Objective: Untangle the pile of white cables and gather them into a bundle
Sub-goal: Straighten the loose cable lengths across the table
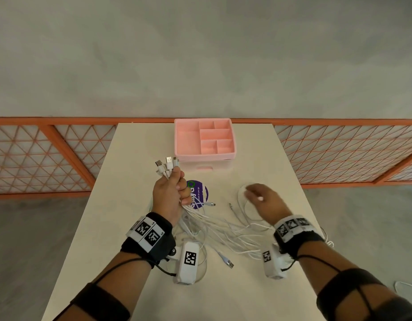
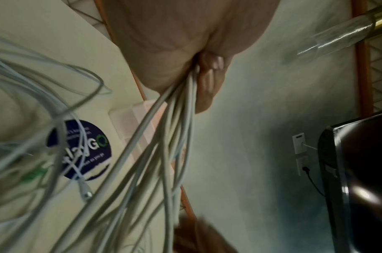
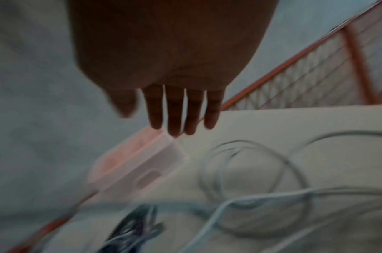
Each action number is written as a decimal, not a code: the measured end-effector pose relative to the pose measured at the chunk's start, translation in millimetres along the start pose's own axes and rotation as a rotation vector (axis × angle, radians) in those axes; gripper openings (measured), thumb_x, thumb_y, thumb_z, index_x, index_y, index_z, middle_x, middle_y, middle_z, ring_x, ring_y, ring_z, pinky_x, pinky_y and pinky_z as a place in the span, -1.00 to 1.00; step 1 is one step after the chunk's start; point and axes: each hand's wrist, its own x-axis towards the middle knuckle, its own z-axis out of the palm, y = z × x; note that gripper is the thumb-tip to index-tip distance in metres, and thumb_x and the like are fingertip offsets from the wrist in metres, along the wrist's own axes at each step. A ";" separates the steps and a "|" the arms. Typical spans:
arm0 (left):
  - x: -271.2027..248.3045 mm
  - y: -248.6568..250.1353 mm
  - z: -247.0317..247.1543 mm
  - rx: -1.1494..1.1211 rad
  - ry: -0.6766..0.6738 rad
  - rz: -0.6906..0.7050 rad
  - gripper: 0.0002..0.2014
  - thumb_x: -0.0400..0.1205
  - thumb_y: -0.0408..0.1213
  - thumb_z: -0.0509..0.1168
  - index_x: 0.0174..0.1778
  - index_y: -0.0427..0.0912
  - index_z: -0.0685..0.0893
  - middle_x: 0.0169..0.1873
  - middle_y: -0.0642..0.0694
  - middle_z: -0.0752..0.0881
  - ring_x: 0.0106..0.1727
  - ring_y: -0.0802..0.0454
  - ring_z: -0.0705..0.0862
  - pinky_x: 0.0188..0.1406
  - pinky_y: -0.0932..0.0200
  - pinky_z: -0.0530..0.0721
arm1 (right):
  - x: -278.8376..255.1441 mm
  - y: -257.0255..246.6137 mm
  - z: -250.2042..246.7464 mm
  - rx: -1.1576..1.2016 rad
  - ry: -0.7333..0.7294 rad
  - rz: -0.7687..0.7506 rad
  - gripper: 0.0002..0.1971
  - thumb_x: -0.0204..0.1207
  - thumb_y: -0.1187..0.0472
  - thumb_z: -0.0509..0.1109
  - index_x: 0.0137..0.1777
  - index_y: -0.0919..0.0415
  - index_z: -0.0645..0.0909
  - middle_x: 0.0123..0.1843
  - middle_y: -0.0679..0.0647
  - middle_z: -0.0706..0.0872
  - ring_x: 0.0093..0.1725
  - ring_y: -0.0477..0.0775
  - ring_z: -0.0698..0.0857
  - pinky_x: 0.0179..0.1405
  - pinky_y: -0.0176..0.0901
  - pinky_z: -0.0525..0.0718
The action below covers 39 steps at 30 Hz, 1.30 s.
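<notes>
Your left hand (image 1: pixel 170 193) is raised in a fist, gripping the thin white cables (image 1: pixel 214 230); your right hand (image 1: pixel 261 200) hovers flat, fingers straight, holding nothing.

I have a bunch of thin white cables (image 1: pixel 214 230), their USB plug ends (image 1: pixel 167 163) sticking up together above my fist. Below it the strands fan out slack over the table toward me, crossing one another. One cable (image 1: pixel 243 205) lies apart to the right in a loose loop, flat.
</notes>
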 end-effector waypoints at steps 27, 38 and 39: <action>27.7 78.8 0.3 -0.149 0.036 0.168 -0.65 0.82 -0.04 0.09 -0.27 -0.09 0.48 -0.60 0.10 0.27 -0.62 0.17 0.18 -0.67 0.31 0.20 | -23.0 81.7 -137.8 -0.580 0.296 0.348 -0.82 0.59 0.30 0.36 -0.26 0.24 0.60 -0.43 0.15 0.63 -0.41 0.11 0.59 -0.45 -0.21 0.45; -1.2 2.8 -6.9 0.270 -0.045 -0.061 -0.68 0.80 -0.15 0.17 -0.28 -0.12 0.49 -0.62 0.10 0.32 -0.67 0.18 0.20 -0.68 0.39 0.14 | 4.8 55.1 -173.0 -0.590 0.730 0.126 -0.48 0.67 -0.26 0.12 -0.38 0.10 0.46 -0.46 0.08 0.58 -0.36 0.18 0.63 -0.01 0.26 0.71; -1.7 1.4 -9.6 0.287 -0.039 -0.069 -0.68 0.80 -0.14 0.17 -0.28 -0.12 0.49 -0.62 0.09 0.32 -0.66 0.18 0.19 -0.68 0.39 0.14 | 4.5 66.6 -160.0 -0.589 0.653 0.152 -0.47 0.66 -0.27 0.09 -0.37 0.09 0.50 -0.46 0.08 0.60 -0.38 0.17 0.65 -0.10 0.25 0.75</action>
